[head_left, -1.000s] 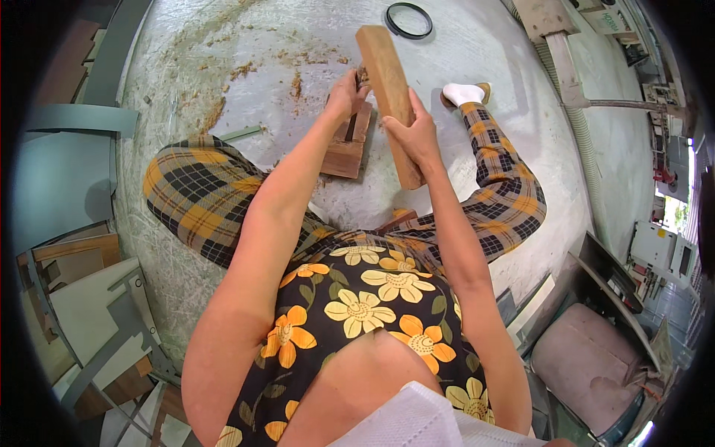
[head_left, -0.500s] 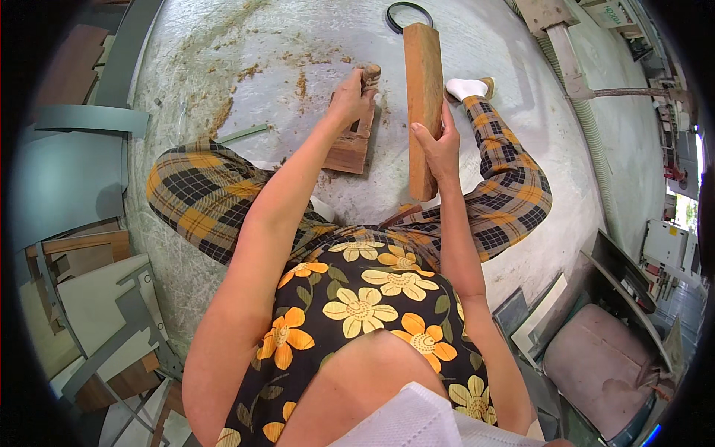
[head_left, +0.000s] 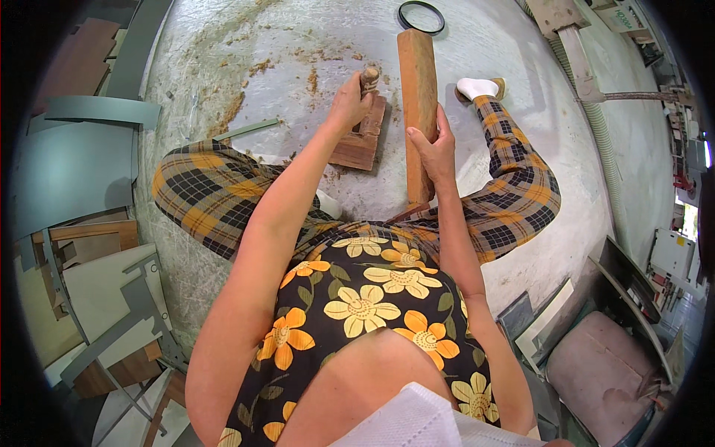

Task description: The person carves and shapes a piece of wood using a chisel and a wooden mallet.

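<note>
My left hand (head_left: 352, 106) is closed around the rounded handle of a dark reddish wooden hand plane (head_left: 356, 151). The plane rests on the floor between my legs, and my fingers partly hide its middle. In my right hand (head_left: 434, 153) is a long, thick wooden block (head_left: 418, 97), gripped near its lower half with the thumb across the front and the fingers along its right side. That block points away from me, just right of the plane and apart from it. Its near end lies close to my lap.
Wood shavings (head_left: 312, 80) litter the worn grey floor. Beyond the block lies a black ring (head_left: 421, 16). A thin green strip (head_left: 250, 129) sits by my left knee. Panels and offcuts (head_left: 112, 298) are piled at left; a pinkish container (head_left: 599, 365) and a ribbed hose (head_left: 605, 160) are at right.
The wooden block has shifted a little left, closer to the plane, and its near end has come toward my lap. My left hand stays on the plane's handle. The view has shifted slightly.
</note>
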`<state>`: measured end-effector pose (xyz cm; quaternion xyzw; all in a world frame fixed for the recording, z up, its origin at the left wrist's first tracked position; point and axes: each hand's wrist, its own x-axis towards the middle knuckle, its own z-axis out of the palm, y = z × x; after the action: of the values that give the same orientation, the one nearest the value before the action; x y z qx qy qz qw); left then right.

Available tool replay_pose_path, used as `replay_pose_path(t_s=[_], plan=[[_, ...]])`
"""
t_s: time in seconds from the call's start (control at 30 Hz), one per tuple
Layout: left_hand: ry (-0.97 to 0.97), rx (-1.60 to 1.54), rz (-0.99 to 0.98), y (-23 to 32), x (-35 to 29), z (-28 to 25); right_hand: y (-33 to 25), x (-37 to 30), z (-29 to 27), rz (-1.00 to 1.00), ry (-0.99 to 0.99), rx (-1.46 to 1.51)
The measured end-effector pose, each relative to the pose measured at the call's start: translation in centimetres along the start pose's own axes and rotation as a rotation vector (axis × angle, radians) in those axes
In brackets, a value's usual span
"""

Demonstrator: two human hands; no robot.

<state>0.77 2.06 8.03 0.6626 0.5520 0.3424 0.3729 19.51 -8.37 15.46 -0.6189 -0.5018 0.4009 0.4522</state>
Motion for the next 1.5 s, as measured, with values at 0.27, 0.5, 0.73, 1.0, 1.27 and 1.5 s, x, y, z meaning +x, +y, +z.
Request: replay_pose_path(t_s=[0.27,0.5,0.73,1.0,1.27,1.5], plan=[[-0.040,0.018,-0.043,0.4,0.0,0.3,-1.2,-0.1,-0.1,0.062,-0.035,-0.023],[-0.028,0.022,-0.023,0.1,0.0,0.5,-1.2,0.1,-0.2,0.072,-0.034,-0.011],[-0.041,-0.005,-0.036,0.0,0.0,0.4,-2.0,0.5,-0.1,0.080,-0.045,0.022],[-0.035,0.023,-0.057,0.3,-0.2,0.4,-1.4,0.6,-0.2,0.058,-0.043,0.009],[-0.045,0.012,-0.046,0.3,-0.1,0.6,-1.1,0.6,-0.1,0.021,-0.019,-0.040],[-0.042,0.029,-0.046,0.0,0.0,0.5,-2.4,0.4,0.1,0.126,-0.070,0.023]])
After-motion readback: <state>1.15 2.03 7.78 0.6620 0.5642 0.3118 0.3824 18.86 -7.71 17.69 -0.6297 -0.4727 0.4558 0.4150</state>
